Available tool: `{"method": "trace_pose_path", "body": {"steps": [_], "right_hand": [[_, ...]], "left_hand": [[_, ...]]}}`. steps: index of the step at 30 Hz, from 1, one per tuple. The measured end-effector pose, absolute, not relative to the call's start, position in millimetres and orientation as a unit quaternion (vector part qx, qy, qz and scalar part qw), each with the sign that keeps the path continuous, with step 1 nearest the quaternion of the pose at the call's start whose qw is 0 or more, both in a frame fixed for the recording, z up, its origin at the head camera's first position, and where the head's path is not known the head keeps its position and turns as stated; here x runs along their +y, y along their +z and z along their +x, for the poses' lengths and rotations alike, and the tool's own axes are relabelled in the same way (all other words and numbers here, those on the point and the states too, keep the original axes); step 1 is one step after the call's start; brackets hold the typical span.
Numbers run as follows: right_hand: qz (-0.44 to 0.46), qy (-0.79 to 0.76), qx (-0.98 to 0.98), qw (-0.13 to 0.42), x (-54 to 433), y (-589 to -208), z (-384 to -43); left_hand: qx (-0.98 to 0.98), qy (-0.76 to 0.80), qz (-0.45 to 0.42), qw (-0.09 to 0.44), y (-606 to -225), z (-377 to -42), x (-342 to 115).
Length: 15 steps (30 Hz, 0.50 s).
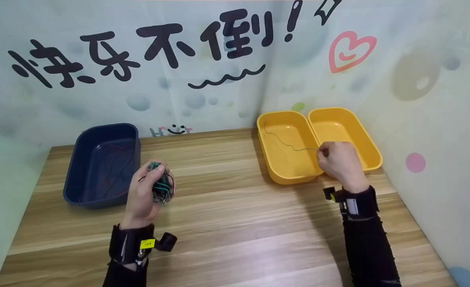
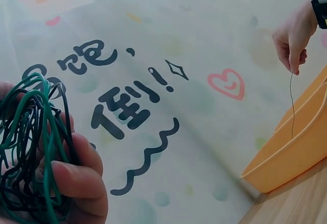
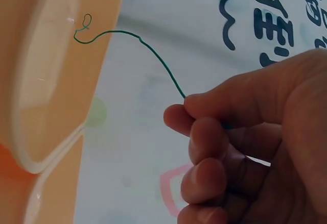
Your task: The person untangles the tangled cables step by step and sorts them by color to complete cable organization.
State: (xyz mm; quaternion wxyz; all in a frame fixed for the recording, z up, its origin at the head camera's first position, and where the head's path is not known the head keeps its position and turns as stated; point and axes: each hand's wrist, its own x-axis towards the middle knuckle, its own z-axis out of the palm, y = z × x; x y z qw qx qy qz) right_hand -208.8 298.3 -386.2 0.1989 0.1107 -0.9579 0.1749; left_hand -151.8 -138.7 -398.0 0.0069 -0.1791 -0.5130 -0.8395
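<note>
My left hand (image 1: 141,191) grips a bundle of thin wires (image 1: 162,185), mostly green and black, held up beside the blue bin. In the left wrist view the looped wires (image 2: 38,147) lie against the curled fingers (image 2: 84,178). My right hand (image 1: 341,161) is over the yellow bins at the right and pinches one green wire (image 3: 163,63) between thumb and forefinger. That wire's loose end, curled into a small loop, trails over the left compartment of the yellow bin (image 1: 270,159).
The dark blue bin (image 1: 69,175) at the left has several dark and red wires (image 1: 117,167) in it. A second yellow bin (image 1: 372,147) adjoins the first at the right. All stand on a wooden table (image 1: 219,215), before a printed backdrop (image 1: 219,103).
</note>
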Motion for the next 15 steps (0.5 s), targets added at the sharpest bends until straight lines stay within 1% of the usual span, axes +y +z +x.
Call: {"method": "trace_pose_path", "body": {"steps": [8, 15], "right_hand": [[0.101, 0.165, -0.975, 0.114, 295.3, -401.3, -218.2], [0.098, 0.149, -0.982, 0.065, 298.2, -414.4, -227.3]], "left_hand": [[-0.521, -0.835, -0.179, 0.007, -399.1, -152.3, -138.4], [-0.523, -0.834, -0.172, 0.002, -398.5, -152.1, -137.1]]}}
